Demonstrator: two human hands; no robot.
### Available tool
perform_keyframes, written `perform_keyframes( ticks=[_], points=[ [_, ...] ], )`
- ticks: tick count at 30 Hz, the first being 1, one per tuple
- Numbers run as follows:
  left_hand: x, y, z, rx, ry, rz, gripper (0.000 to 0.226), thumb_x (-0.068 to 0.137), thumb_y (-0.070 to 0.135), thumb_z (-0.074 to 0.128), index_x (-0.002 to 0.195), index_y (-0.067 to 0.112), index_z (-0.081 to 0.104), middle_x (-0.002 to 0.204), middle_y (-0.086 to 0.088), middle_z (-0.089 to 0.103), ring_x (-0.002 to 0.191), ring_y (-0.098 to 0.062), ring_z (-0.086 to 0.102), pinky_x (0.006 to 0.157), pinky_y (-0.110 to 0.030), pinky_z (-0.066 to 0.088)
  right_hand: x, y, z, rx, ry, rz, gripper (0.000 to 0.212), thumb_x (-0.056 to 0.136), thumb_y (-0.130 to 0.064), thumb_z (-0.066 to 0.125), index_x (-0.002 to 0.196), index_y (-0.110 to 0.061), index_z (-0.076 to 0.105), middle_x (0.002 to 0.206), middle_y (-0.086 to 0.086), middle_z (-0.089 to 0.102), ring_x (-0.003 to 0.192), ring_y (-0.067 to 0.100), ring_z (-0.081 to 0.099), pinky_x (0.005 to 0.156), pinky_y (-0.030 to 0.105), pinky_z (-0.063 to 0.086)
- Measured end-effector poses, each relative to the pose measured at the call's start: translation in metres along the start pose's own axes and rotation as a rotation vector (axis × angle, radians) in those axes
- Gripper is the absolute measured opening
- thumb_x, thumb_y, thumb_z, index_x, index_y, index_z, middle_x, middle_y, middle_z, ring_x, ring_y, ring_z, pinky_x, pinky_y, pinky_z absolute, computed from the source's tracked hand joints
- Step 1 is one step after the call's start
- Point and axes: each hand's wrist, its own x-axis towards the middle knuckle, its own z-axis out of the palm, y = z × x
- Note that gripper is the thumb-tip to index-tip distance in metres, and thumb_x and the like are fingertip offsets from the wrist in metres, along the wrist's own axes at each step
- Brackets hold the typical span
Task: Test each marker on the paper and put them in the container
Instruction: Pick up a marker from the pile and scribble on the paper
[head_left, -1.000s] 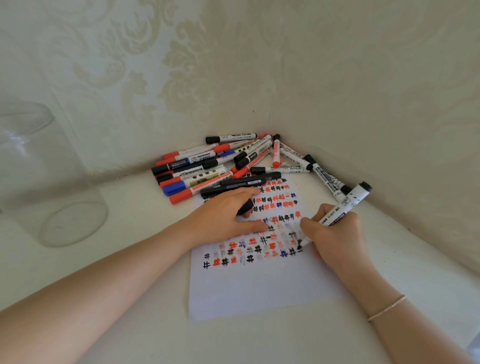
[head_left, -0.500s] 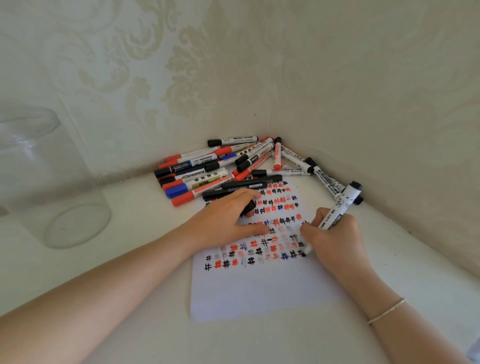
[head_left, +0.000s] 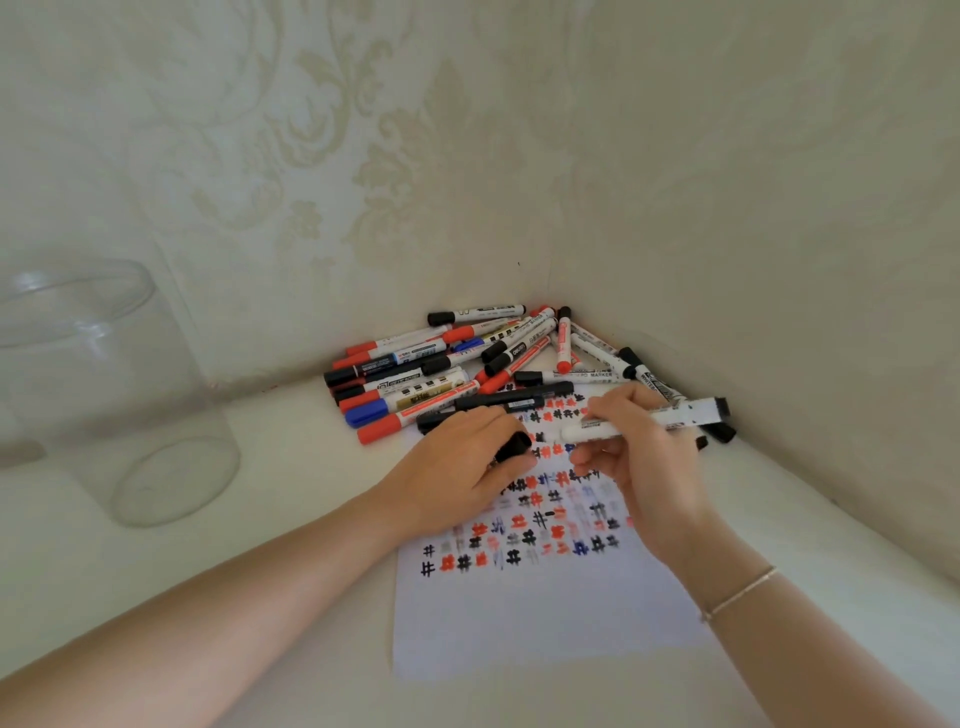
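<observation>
A white sheet of paper (head_left: 540, 629) lies on the table, its upper half filled with red, black and blue hash marks. My right hand (head_left: 644, 467) grips a white marker (head_left: 670, 417) with a black end, held nearly level above the paper with its tip pointing left. My left hand (head_left: 460, 467) rests on the paper's left edge and holds a black cap (head_left: 514, 448) between its fingers, a short gap from the marker's tip. Several red, black and blue markers (head_left: 447, 374) lie piled in the corner behind the paper. A clear glass container (head_left: 104, 395) stands at the far left.
Patterned walls meet in a corner right behind the marker pile and run close along the right side. Bare white table surface (head_left: 291, 519) lies between the container and the paper.
My right hand has lifted the marker off the paper and turned it from upright to nearly level, bringing its tip toward the cap in my left hand. The left hand stayed in place.
</observation>
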Motion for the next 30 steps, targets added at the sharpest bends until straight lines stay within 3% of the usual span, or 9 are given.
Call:
perform_keyframes(
  ticks=[10,15,18,22,26,30],
  points=[
    [0.0,0.0,0.0,0.018,0.065,0.08,0.033,0.094,0.046,0.042,0.104,0.02,0.06,0.089,0.017,0.043,0.079,0.0,0.037,0.069,-0.01,0.029,0.006,0.012,0.003,-0.187,-0.056,0.026,0.013,0.084,-0.004,0.067,0.077,0.003,0.059,0.062,0.017,0.062,0.046,0.019,0.052,0.05,0.031,0.047],
    [-0.002,0.003,-0.003,0.009,0.109,0.093,0.04,0.098,0.048,0.034,0.111,0.019,0.058,0.094,0.01,0.054,0.081,-0.002,0.043,0.07,-0.016,0.037,0.007,0.001,-0.001,0.112,-0.175,0.252,0.025,0.087,-0.022,0.065,0.09,0.002,0.062,0.084,0.024,0.069,0.066,0.029,0.064,0.058,0.032,0.056],
    [-0.004,0.009,-0.007,-0.009,0.114,0.081,0.043,0.098,0.049,0.031,0.111,0.018,0.058,0.092,0.009,0.059,0.078,-0.001,0.045,0.069,-0.017,0.036,0.007,-0.001,0.001,0.058,-0.101,0.267,0.024,0.093,-0.023,0.056,0.079,-0.004,0.059,0.063,0.016,0.061,0.048,0.025,0.053,0.046,0.029,0.049],
    [-0.001,0.026,-0.021,-0.14,0.22,0.021,0.047,0.094,0.055,0.036,0.09,0.017,0.063,0.068,0.009,0.059,0.059,-0.007,0.051,0.053,-0.019,0.037,-0.001,-0.003,0.015,0.051,-0.087,0.242,0.031,0.093,-0.019,0.044,0.065,-0.008,0.05,0.043,0.006,0.031,0.035,0.018,0.027,0.038,0.024,0.029],
    [-0.001,0.043,-0.042,-0.455,0.268,-0.091,0.049,0.088,0.055,0.048,0.077,0.011,0.067,0.055,0.004,0.054,0.047,-0.006,0.046,0.047,-0.012,0.031,-0.009,-0.009,0.03,0.227,-0.125,0.234,0.032,0.089,-0.015,0.041,0.058,-0.01,0.044,0.042,0.005,0.029,0.033,0.017,0.025,0.038,0.023,0.027],
    [-0.009,0.049,-0.055,-0.545,0.272,-0.164,0.036,0.086,0.051,0.045,0.065,0.024,0.058,0.048,0.016,0.047,0.046,-0.002,0.043,0.049,-0.012,0.031,-0.013,-0.016,0.046,0.233,-0.139,0.21,0.033,0.087,-0.013,0.04,0.054,-0.01,0.042,0.04,0.005,0.029,0.032,0.017,0.024,0.038,0.024,0.024]
  ],
)
